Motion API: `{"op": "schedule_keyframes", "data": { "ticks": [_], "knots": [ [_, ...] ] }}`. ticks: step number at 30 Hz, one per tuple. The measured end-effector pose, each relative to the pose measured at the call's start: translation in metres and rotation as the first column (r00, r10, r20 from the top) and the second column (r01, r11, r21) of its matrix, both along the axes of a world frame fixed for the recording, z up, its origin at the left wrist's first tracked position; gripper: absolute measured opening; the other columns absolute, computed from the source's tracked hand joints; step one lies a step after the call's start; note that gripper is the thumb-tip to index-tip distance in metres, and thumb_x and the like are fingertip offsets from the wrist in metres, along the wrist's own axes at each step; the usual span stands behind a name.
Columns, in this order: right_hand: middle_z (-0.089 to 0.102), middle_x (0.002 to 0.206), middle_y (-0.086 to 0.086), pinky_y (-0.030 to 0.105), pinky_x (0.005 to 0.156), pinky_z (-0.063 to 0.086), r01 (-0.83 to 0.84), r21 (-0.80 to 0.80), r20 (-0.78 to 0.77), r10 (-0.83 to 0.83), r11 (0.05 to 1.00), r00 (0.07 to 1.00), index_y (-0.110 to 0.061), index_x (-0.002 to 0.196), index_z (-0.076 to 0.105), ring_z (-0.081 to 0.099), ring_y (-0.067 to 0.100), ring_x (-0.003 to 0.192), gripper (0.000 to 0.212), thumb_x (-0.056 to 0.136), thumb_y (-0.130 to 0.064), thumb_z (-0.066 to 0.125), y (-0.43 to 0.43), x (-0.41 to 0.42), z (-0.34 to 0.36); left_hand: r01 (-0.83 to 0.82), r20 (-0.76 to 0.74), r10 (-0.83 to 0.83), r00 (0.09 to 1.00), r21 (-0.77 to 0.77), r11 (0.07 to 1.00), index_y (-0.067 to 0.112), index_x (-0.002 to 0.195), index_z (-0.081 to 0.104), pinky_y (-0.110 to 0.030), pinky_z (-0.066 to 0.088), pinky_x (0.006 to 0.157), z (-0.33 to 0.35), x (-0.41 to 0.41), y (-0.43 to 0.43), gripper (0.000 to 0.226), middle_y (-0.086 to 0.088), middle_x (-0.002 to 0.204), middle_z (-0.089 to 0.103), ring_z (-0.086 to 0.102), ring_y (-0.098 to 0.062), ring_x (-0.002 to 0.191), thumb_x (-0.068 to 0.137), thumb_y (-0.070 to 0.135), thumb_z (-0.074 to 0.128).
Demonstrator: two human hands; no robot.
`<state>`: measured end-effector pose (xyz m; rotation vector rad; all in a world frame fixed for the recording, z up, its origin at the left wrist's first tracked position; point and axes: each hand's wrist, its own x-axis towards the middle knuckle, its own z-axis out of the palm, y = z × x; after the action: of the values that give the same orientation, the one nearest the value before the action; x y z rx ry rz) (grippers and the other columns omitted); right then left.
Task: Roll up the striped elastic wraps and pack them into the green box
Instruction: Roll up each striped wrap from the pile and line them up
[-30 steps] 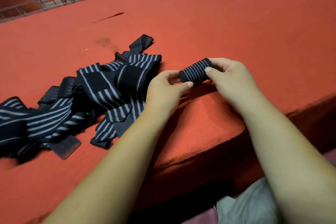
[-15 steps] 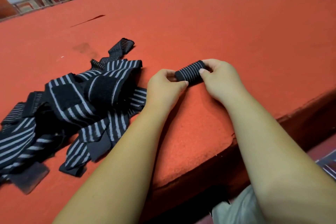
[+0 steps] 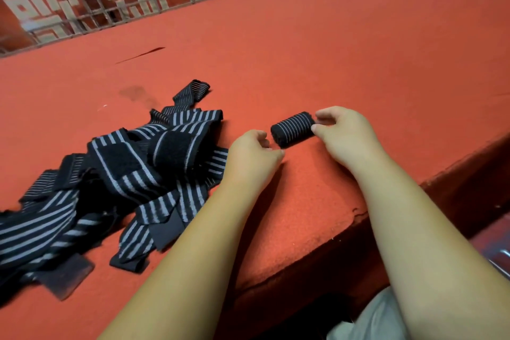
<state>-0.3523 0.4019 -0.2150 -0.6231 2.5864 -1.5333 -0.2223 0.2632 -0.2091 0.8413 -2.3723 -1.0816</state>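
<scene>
A rolled striped wrap (image 3: 292,128), black with thin grey lines, lies on its side on the red carpet (image 3: 331,50). My right hand (image 3: 345,136) pinches its right end between thumb and forefinger. Just left of the roll, with a small gap, my left hand (image 3: 252,156) holds nothing, its fingers loosely curled. To the left a pile of unrolled striped wraps (image 3: 124,182) sprawls over the carpet, several with black fastening patches. No green box is in view.
The carpeted platform ends in a front edge (image 3: 356,218) that drops to a darker step below my arms. A metal railing (image 3: 138,8) with a red banner runs along the far side. Grey cloth (image 3: 369,317) shows at the bottom.
My left hand has let go of the roll and drawn back a little to the left. The right hand still holds the roll's end, and the view has tilted up.
</scene>
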Motion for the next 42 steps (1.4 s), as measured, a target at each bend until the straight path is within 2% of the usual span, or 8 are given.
{"op": "schedule_keyframes", "data": {
  "ticks": [6,10,14,21,27,30,35,42],
  "knots": [
    [0.077,0.117,-0.008,0.023,0.086,0.043,0.005,-0.107,-0.027,-0.008,0.994,1.000,-0.022,0.126,0.076,0.068,0.011,0.103,0.031,0.096,-0.016,0.072,0.002,0.025,0.018,0.025,-0.120,-0.017,0.993,0.063,0.998,0.020,0.129,0.074,-0.027,0.061,0.092,0.023,0.056,-0.002,0.041,0.013,0.109,0.078,0.074,-0.001,0.097,0.090,0.016,0.084],
    [0.078,0.112,-0.010,0.024,0.072,0.050,-0.111,-0.181,-0.011,0.111,0.977,0.994,-0.026,0.122,0.077,0.066,0.002,0.082,0.028,0.095,-0.018,0.076,-0.010,0.050,0.031,-0.002,-0.200,0.027,0.979,0.124,0.992,0.022,0.115,0.078,-0.037,0.063,0.097,0.043,0.107,-0.013,0.028,0.009,0.100,0.082,0.077,-0.005,0.096,0.091,0.008,0.082],
    [0.080,0.105,-0.014,0.043,0.099,0.059,-0.274,-0.204,-0.055,0.268,0.940,0.962,-0.029,0.116,0.077,0.073,0.008,0.096,0.024,0.094,-0.020,0.080,-0.036,0.082,0.040,-0.072,-0.240,0.105,0.965,0.141,0.987,0.023,0.106,0.079,-0.041,0.064,0.093,0.057,0.158,-0.033,0.024,0.006,0.098,0.083,0.079,-0.012,0.094,0.093,0.003,0.079],
    [0.079,0.104,-0.018,0.038,0.097,0.060,-0.454,-0.225,-0.053,0.454,0.862,0.889,-0.031,0.118,0.076,0.073,0.002,0.093,0.022,0.099,-0.021,0.075,-0.082,0.138,0.052,-0.275,-0.282,0.307,0.909,0.149,0.950,0.026,0.104,0.077,-0.018,0.055,0.054,0.070,0.230,-0.071,0.017,0.005,0.096,0.081,0.074,-0.013,0.075,0.100,0.010,0.074],
    [0.078,0.093,-0.018,0.031,0.080,0.060,-0.517,-0.270,-0.081,0.516,0.812,0.853,-0.032,0.114,0.076,0.077,0.008,0.082,0.019,0.101,-0.019,0.072,-0.112,0.170,0.062,-0.402,-0.203,0.377,0.903,-0.097,0.910,0.036,0.109,0.073,-0.024,0.056,0.089,0.059,0.258,-0.106,0.027,0.024,0.103,0.078,0.070,0.010,0.094,0.093,0.015,0.080],
    [0.078,0.101,-0.017,0.031,0.080,0.059,-0.562,-0.250,-0.099,0.556,0.789,0.825,-0.035,0.117,0.075,0.077,0.008,0.082,0.024,0.101,-0.018,0.070,-0.124,0.182,0.060,-0.430,-0.187,0.398,0.898,-0.188,0.883,0.035,0.119,0.070,-0.013,0.049,0.085,0.051,0.266,-0.116,0.034,0.024,0.111,0.073,0.066,0.013,0.095,0.093,0.015,0.079],
    [0.078,0.105,-0.021,0.043,0.091,0.062,-0.612,-0.168,-0.133,0.597,0.773,0.791,-0.038,0.119,0.073,0.076,0.014,0.087,0.028,0.097,-0.020,0.073,-0.144,0.201,0.050,-0.423,-0.148,0.396,0.906,-0.300,0.855,0.032,0.130,0.065,-0.027,0.051,0.097,0.047,0.274,-0.135,0.043,0.019,0.124,0.067,0.066,-0.002,0.109,0.093,0.018,0.080],
    [0.074,0.113,-0.026,0.024,0.085,0.055,-0.643,-0.045,-0.129,0.633,0.765,0.763,-0.042,0.127,0.070,0.074,0.003,0.086,0.033,0.099,-0.024,0.072,-0.168,0.226,0.042,-0.321,-0.100,0.305,0.947,-0.330,0.888,0.040,0.126,0.071,-0.024,0.047,0.092,0.037,0.264,-0.150,0.042,0.019,0.114,0.068,0.062,0.000,0.101,0.089,0.029,0.085]
  ]
}}
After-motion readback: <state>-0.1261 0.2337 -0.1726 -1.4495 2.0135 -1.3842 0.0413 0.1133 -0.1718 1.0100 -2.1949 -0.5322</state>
